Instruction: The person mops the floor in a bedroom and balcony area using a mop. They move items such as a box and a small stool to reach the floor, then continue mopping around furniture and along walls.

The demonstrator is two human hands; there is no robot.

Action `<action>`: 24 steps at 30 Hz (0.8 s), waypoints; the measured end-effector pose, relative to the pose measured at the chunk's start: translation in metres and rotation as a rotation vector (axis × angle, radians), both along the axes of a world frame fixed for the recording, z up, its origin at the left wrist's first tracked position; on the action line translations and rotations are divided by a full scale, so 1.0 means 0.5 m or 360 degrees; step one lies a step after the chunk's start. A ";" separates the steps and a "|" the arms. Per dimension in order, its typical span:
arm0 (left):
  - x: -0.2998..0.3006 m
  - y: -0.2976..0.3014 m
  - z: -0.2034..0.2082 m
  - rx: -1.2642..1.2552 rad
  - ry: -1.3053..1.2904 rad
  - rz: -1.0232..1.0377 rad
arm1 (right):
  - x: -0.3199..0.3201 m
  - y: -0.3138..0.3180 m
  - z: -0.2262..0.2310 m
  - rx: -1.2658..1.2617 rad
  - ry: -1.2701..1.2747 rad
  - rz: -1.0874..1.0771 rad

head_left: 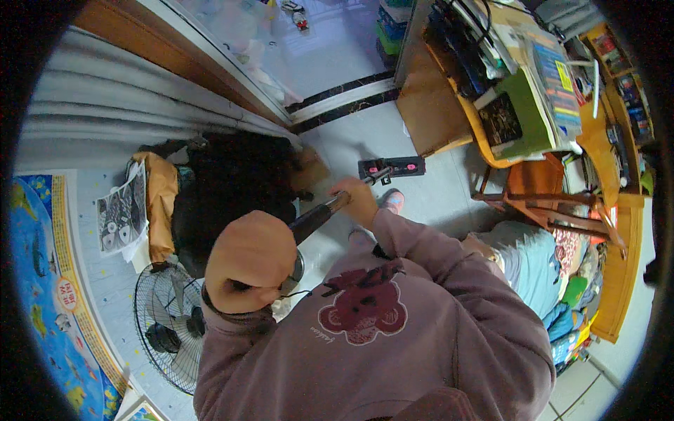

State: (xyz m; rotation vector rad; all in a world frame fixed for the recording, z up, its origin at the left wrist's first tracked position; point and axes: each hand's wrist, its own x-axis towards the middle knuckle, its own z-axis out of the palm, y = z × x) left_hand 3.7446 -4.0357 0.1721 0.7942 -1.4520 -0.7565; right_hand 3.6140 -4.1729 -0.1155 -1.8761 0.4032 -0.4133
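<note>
A long-handled floor cleaner slants across the middle, with a dark shaft [314, 222] and a flat black head [407, 166] with pink spots resting on the floor. Whether it is a mop or a vacuum I cannot tell. My right hand [359, 201] is wrapped round the shaft partway down, closer to the head. Large and near, my left hand [250, 256] is closed at the upper end of the shaft and hides what it grips. My foot in a pink shoe [394, 202] is just below the head.
A black heap of cloth [235, 189] lies left of the shaft, with a standing fan [168, 319] below it. At right are a cluttered desk [484, 140], a wooden chair [537, 196] and a bed [526, 263]. A sliding-door threshold [344, 100] crosses ahead.
</note>
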 end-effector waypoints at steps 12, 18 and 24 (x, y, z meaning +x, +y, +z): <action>0.101 -0.240 0.054 0.0170 -0.0202 0.0457 | 0.276 -0.212 0.015 0.0177 -0.0336 0.0227; 0.113 -0.360 0.023 0.0422 -0.0792 0.0127 | 0.338 -0.346 -0.033 0.0015 -0.0143 0.0256; 0.199 -0.358 0.079 0.0111 -0.0258 -0.0209 | 0.366 -0.379 0.048 -0.0276 -0.0449 0.0366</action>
